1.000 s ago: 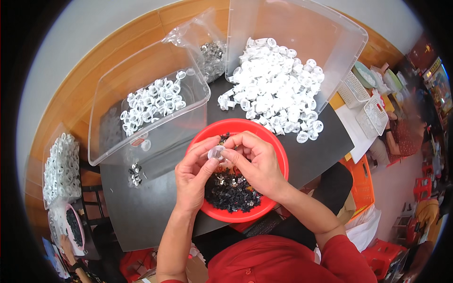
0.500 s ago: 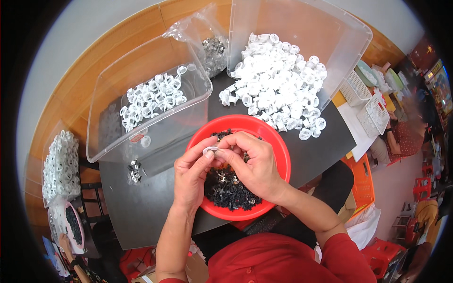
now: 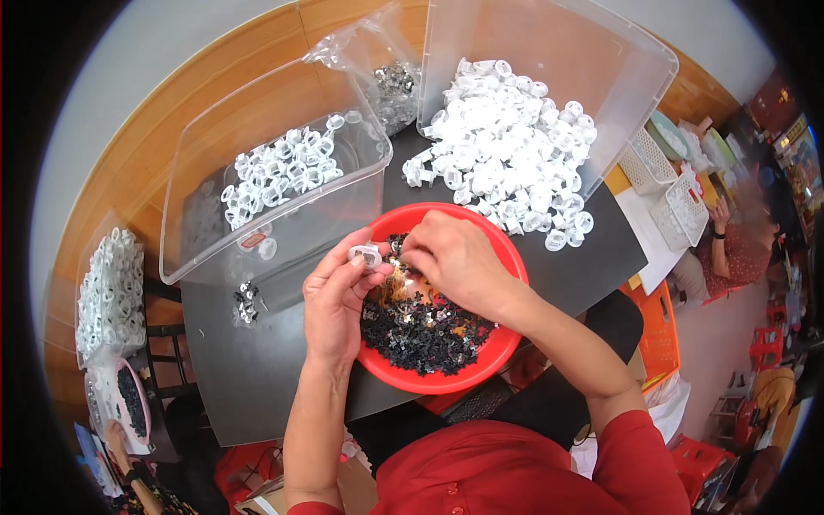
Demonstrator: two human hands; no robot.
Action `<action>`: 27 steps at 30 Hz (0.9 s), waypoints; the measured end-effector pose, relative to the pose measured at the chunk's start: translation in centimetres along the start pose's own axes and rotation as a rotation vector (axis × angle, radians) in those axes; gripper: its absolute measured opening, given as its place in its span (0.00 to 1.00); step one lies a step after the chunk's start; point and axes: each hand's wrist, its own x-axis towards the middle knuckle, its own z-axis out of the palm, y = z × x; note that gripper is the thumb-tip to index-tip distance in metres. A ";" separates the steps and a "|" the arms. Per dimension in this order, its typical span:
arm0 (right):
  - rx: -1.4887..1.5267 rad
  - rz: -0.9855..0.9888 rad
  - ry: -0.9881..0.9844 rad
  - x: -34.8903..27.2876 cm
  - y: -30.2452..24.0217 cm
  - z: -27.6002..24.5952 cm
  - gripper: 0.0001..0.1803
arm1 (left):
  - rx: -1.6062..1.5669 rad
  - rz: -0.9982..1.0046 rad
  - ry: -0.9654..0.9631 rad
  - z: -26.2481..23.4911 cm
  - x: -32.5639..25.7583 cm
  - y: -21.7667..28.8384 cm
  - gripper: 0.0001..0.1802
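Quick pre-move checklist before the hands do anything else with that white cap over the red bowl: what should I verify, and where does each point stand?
1. White cap held in left hand fingertips: ok.
2. Right hand at the cap, over the red bowl: ok.
3. Small black piece in the right fingers: cannot tell, fingers hide it.
4. Black pieces left in the bowl: ok, plenty.
5. Loose white caps in the tilted clear bin at right within view: ok.
6. Clear bin at left open, some caps inside: ok.
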 end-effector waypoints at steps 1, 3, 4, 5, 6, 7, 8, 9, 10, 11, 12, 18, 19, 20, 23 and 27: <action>-0.001 0.000 -0.001 -0.1 -0.1 0.4 0.06 | 0.048 0.005 -0.023 0.0 0.0 0.1 0.18; -0.210 -0.097 -0.080 -0.1 -0.2 0.9 0.06 | 0.095 0.010 -0.047 0.1 -0.1 0.1 0.18; -0.206 -0.129 -0.098 -0.2 0.2 1.3 0.06 | 0.140 0.025 -0.051 0.2 -0.2 0.1 0.17; -0.207 -0.128 -0.098 -0.2 0.3 1.4 0.06 | 0.185 0.040 -0.055 0.4 -0.2 0.1 0.17; -0.221 -0.127 -0.136 -0.1 0.4 1.4 0.06 | 0.186 0.042 -0.052 0.3 -0.2 0.1 0.17; -0.235 -0.126 -0.174 0.0 0.5 1.4 0.06 | 0.184 0.043 -0.054 0.3 -0.2 0.0 0.16; -0.234 -0.127 -0.174 0.0 0.5 1.5 0.06 | 0.183 0.044 -0.057 0.3 -0.1 0.0 0.16; -0.244 -0.139 -0.172 -0.1 0.5 1.5 0.07 | 0.182 0.045 -0.057 0.3 -0.1 0.0 0.16; -0.255 -0.150 -0.169 -0.1 0.6 1.5 0.07 | 0.222 0.061 -0.049 0.3 -0.2 -0.1 0.15; -0.256 -0.150 -0.168 -0.1 0.5 1.3 0.07 | 0.262 0.076 -0.041 0.4 -0.2 -0.1 0.15; -0.173 -0.153 -0.099 0.0 0.3 1.0 0.07 | 0.262 0.078 -0.041 0.3 -0.2 -0.2 0.15; 0.679 0.340 -0.071 -0.1 -1.0 -0.2 0.10 | 0.386 0.121 -0.033 0.3 -0.5 -0.6 0.09; 0.774 0.385 -0.066 -0.2 -1.1 -0.1 0.11 | 0.390 0.116 -0.050 0.3 -0.5 -0.7 0.08; 0.774 0.384 -0.065 -0.3 -1.3 0.0 0.11 | 0.394 0.111 -0.065 0.3 -0.5 -0.7 0.07; 0.788 0.296 0.013 -0.4 -2.1 0.1 0.11 | 0.393 0.113 -0.076 0.5 -0.5 -0.8 0.07; 0.583 0.226 0.082 -0.4 -3.4 -0.9 0.11 | 0.392 0.102 -0.080 0.3 -0.4 -0.8 0.07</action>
